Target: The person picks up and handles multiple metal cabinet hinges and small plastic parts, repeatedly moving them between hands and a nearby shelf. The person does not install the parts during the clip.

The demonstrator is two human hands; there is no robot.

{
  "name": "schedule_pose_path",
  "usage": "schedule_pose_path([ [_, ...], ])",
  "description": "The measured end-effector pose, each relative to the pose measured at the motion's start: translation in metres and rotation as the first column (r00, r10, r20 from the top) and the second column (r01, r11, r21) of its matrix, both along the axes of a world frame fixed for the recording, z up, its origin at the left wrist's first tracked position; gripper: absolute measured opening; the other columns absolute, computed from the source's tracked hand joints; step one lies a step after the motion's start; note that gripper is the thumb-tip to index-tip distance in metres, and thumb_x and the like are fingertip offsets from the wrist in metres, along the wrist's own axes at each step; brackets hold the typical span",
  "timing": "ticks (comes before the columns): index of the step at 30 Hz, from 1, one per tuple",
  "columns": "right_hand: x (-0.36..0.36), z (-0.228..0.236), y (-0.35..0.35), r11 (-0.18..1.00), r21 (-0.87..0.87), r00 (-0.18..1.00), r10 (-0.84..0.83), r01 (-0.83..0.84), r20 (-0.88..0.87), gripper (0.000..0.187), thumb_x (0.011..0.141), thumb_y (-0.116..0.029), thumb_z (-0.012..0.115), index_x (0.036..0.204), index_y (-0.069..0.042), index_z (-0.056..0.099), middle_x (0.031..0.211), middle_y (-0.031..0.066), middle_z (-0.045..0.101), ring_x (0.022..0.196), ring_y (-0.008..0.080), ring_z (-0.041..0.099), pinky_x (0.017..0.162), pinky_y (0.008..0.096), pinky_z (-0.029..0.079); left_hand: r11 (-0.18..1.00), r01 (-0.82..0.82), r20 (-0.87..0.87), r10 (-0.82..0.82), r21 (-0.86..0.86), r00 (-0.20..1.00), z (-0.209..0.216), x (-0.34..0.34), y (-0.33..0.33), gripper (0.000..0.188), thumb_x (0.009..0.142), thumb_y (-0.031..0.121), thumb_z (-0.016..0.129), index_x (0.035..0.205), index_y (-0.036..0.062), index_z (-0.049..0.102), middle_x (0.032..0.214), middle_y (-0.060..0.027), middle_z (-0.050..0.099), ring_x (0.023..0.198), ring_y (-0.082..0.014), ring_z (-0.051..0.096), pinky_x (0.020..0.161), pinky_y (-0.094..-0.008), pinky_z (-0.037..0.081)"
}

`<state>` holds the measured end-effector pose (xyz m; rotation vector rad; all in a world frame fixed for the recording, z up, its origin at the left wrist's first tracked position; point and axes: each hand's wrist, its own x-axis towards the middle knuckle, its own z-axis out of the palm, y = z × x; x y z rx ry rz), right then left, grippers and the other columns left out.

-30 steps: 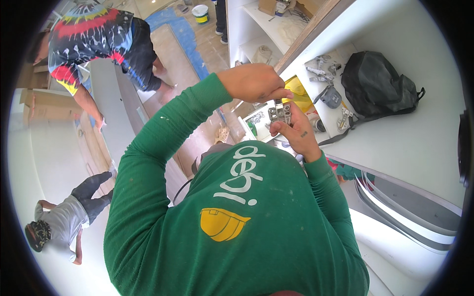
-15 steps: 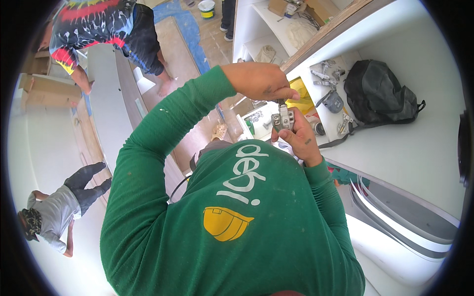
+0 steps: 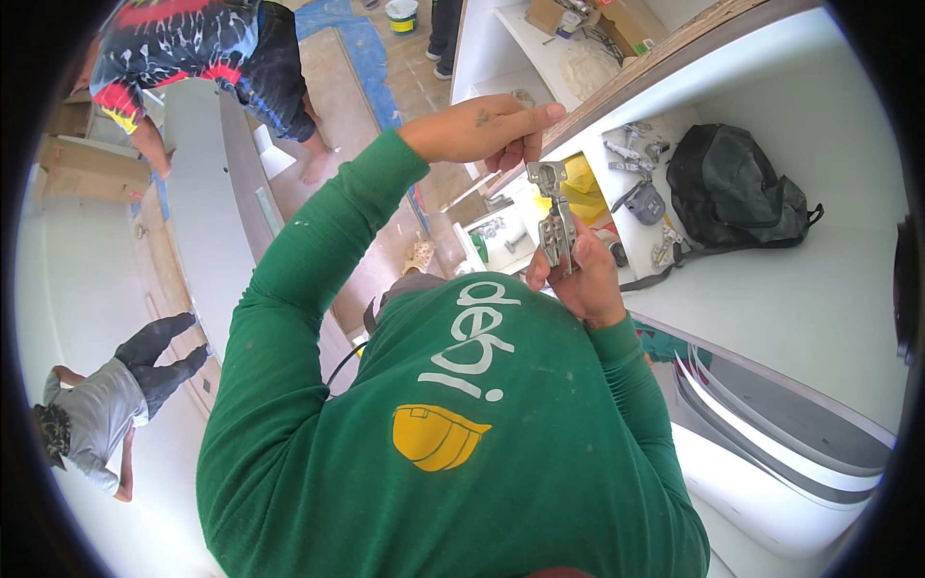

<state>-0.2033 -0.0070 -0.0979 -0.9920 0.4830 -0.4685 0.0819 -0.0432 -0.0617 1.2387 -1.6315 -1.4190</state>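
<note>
A silver concealed cabinet hinge [image 3: 556,226] stands upright in my right hand [image 3: 594,286], its cup end uppermost. Thumb and fingers of that hand grip the lower arm of the hinge. Just above and left of the cup is my left hand [image 3: 472,131], apart from the hinge. Its thumb stretches out to the right while the other fingers bend loosely downward, with nothing seen in them. More metal hinges [image 3: 631,154] lie on the white shelf to the right, beside a small dark grey case [image 3: 640,204].
A black backpack [image 3: 727,188] rests inside the white cabinet [image 3: 771,299] at right. Yellow material [image 3: 581,188] and a tray of hardware [image 3: 496,231] lie beyond my hands. A person in a tie-dye shirt [image 3: 178,43] bends over a long panel [image 3: 198,144]; another person [image 3: 106,390] is at far left.
My left hand has let go of the hinge and moved up and left. The hinge's cup end now shows, swung out above my right hand, which still holds it.
</note>
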Motion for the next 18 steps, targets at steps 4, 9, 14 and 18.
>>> schedule_pose_path([
  [4,0.003,0.004,0.0,0.986,0.164,0.997,-0.041,0.031,0.06,0.067,0.106,-0.058,0.05,0.136,0.003,0.051,0.081,0.0138,0.067,0.074,0.0265,0.066,0.074,0.0385,0.054,0.996,-0.082,-0.09,0.084,0.032,0.992,-0.01,-0.008,0.016,0.078,0.107,0.066,0.042,0.089,-0.0034,0.074,0.072,-0.0091,0.066,0.066,-0.0168,0.063,0.066,-0.0305,0.054],
  [9,0.007,0.002,0.001,0.964,0.258,0.995,-0.076,0.057,0.063,0.053,0.109,-0.054,0.045,0.121,-0.004,0.059,0.072,0.008,0.058,0.064,0.0222,0.056,0.067,0.0382,0.046,0.998,-0.064,-0.143,0.06,-0.021,0.988,-0.019,-0.013,0.031,0.07,0.109,0.06,0.044,0.089,-0.0012,0.071,0.074,-0.0074,0.066,0.072,-0.0168,0.064,0.071,-0.031,0.054],
  [14,0.011,0.002,0.001,0.955,0.293,0.992,-0.07,0.036,0.106,0.054,0.109,-0.054,0.044,0.122,-0.004,0.059,0.071,0.0067,0.055,0.063,0.0213,0.054,0.067,0.0377,0.045,0.994,-0.075,-0.156,0.062,-0.079,0.986,-0.016,-0.018,0.036,0.063,0.11,0.055,0.047,0.087,0.0004,0.067,0.08,-0.007,0.067,0.078,-0.0152,0.063,0.075,-0.0302,0.052],
  [18,0.011,0.002,0.0,0.975,0.22,0.994,-0.042,0.019,0.102,0.049,0.109,-0.047,0.048,0.131,-0.003,0.052,0.082,0.0114,0.064,0.073,0.0237,0.063,0.073,0.0381,0.051,0.99,-0.097,-0.187,0.076,-0.105,0.979,-0.007,-0.022,0.04,0.053,0.11,0.047,0.051,0.108,-0.0014,0.071,0.087,-0.0077,0.069,0.084,-0.0154,0.064,0.078,-0.0303,0.053],
])
